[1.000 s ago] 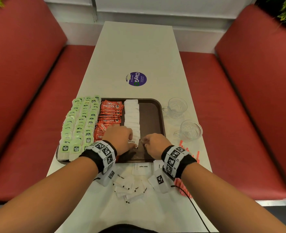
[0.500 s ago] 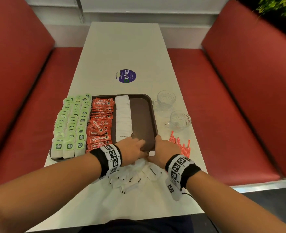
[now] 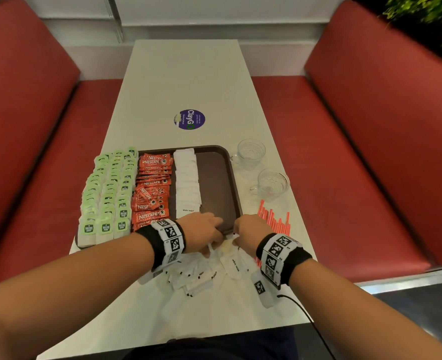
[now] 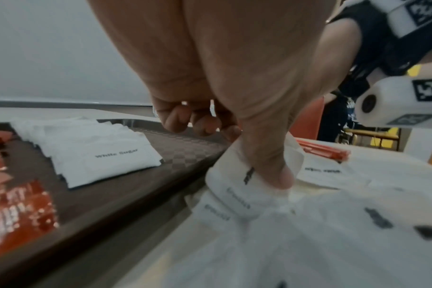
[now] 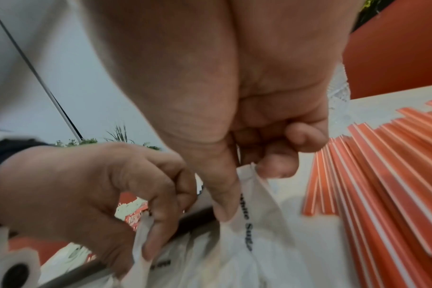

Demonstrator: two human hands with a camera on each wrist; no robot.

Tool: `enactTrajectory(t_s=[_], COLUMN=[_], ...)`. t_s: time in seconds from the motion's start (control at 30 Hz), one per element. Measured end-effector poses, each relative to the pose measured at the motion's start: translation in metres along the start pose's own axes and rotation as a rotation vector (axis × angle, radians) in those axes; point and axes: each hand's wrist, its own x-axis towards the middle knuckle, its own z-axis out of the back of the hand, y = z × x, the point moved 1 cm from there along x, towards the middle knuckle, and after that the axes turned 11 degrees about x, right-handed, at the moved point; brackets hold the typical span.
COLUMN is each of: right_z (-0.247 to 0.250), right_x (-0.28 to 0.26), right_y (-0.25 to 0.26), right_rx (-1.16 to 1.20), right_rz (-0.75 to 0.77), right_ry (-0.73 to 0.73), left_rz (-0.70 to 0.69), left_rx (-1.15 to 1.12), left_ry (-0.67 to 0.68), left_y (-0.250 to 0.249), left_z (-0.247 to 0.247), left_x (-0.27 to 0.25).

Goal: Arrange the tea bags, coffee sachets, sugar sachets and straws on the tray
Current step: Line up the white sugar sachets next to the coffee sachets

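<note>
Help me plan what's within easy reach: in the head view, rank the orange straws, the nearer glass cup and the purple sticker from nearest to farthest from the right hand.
1. Orange straws, just right of the right hand.
2. Nearer glass cup, beyond the straws, right of the tray.
3. Purple sticker, far up the table's middle.

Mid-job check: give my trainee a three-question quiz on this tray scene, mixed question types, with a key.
1. True or false: the straws already lie on the tray.
2. Which row sits between the tea bags and the white sugar sachets? A) coffee sachets B) glass cups C) straws
3. Fill in: the left hand and the right hand each pinch loose ____ sachets at the tray's near edge.

Key: 1 false, they lie on the table; 2 A, coffee sachets; 3 sugar.
</note>
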Motion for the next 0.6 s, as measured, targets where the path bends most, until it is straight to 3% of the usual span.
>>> enactTrajectory(t_s=[0.1, 0.3, 0.47, 0.6], right_z=[0.008, 0.020, 0.020, 0.018], right_x=[-0.004, -0.007, 0.000, 0.009], right_y=[-0.001, 0.006, 0.017, 0.028], right_rx=[0.084, 0.368, 0.535, 0.536], right_rz=[0.043, 0.173, 0.249, 0.348], right_ry=[0.001, -0.102, -0.129, -0.137], left_rz=[0.035, 0.306, 0.403, 0.463], left_rx=[-0.145, -0.462, -0.562, -0.602], left_ry=[0.000, -0.138, -0.328, -0.498], left_y=[0.005, 0.036, 0.049, 0.049], left_z=[0.000, -0.002, -0.001, 0.004], left_x=[-0.006, -0.025, -0.046, -0.058])
